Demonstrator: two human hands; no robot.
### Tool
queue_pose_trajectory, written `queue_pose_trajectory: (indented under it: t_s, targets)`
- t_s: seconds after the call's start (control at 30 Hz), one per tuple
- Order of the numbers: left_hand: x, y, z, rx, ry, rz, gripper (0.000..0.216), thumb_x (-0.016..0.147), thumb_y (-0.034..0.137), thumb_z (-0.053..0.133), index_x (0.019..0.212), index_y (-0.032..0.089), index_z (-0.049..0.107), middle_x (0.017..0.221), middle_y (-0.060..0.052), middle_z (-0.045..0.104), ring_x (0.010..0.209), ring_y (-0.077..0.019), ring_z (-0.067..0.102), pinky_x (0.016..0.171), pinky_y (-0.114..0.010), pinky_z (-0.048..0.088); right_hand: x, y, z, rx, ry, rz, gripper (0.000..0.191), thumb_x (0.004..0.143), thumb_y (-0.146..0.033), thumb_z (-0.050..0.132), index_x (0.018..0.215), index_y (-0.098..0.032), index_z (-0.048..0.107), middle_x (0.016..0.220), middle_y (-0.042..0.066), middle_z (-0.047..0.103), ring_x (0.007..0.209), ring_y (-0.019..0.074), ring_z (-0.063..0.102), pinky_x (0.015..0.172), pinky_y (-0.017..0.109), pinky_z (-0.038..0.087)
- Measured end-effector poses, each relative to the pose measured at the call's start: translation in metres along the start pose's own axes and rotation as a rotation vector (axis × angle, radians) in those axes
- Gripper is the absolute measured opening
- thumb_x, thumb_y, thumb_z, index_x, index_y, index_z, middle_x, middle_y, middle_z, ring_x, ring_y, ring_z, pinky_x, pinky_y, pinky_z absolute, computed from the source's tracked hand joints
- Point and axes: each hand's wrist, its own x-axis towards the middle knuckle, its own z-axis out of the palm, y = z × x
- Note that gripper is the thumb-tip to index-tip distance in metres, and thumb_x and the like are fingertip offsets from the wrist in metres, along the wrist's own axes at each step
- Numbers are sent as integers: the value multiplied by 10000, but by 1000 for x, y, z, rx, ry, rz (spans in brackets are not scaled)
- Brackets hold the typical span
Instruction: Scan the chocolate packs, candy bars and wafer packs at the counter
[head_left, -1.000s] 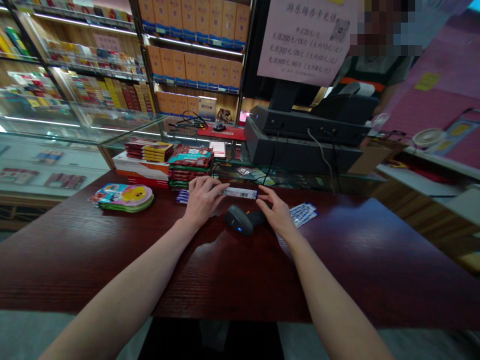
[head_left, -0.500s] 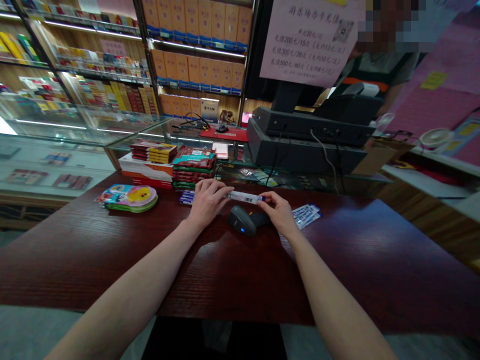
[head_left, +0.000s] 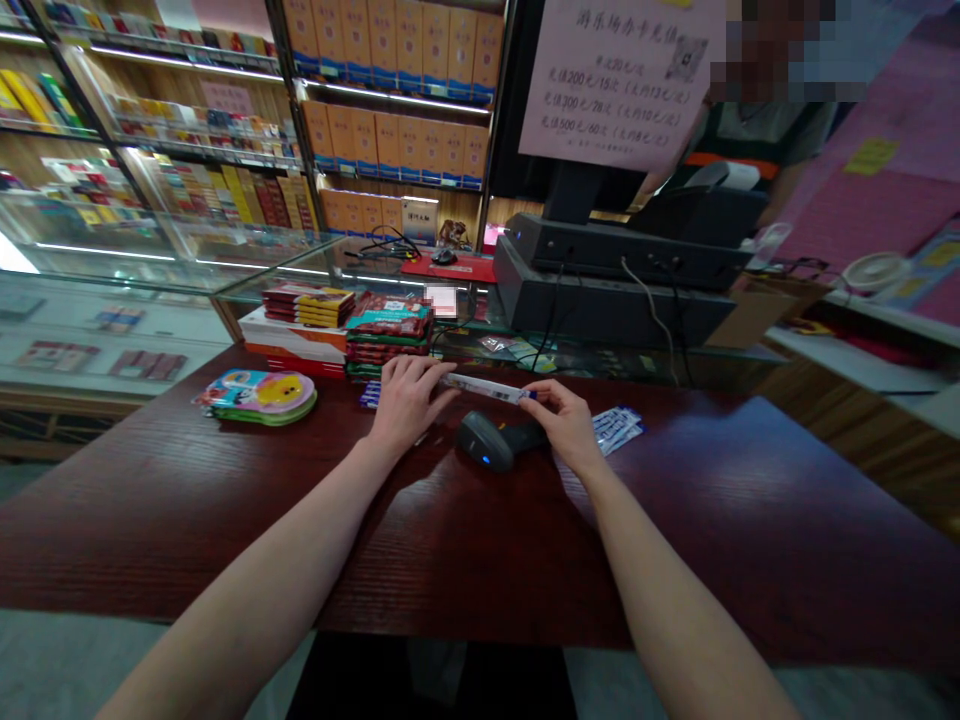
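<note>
pinches slim packet [head_left: 489,389] at right end with right hand [head_left: 568,425]; runs lengthwise to left hand [head_left: 405,405] with thumb parted, can't tell if gripping; near far edge of worktop [head_left: 472,570].

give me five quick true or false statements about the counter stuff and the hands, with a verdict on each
1. The right hand pinches one end of a slim white packet with a dark blue tip. True.
2. A black plastic barcode scanner lies on the dark reddish-brown wooden table. True.
3. The light showing on the scanner is red. False: it is blue.
4. Flat blue-and-white packets lie fanned to the right of the right hand. True.
5. The colourful cartoon packs with a yellow face lie at the table's right end. False: they lie on its left part.
</note>
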Motion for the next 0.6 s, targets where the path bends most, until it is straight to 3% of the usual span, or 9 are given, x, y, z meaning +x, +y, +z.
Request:
queue_pose_trajectory:
  t_s: [0.33, 0.6]
  targets:
    - [0, -5, 3, -163, -21, -168, 265, 1003, 335, 533, 1213, 236, 660, 1182, -70, 701, 1131, -224, 627, 963, -376, 426, -3, -5, -4, -106, 82, -129, 196, 881, -406, 642, 947, -239, 721, 953, 30, 747, 906, 229, 665, 881, 359, 488]
    - [2, -8, 6, -322, 34, -264, 257, 1006, 344, 514, 1159, 211, 673, 1124, -61, 726, 1043, -201, 667, 921, -325, 484, -6, -6, -4, -326, 175, -328, 159, 950, -376, 594, 945, -272, 714, 980, 22, 772, 966, 235, 695, 1098, 461, 398]
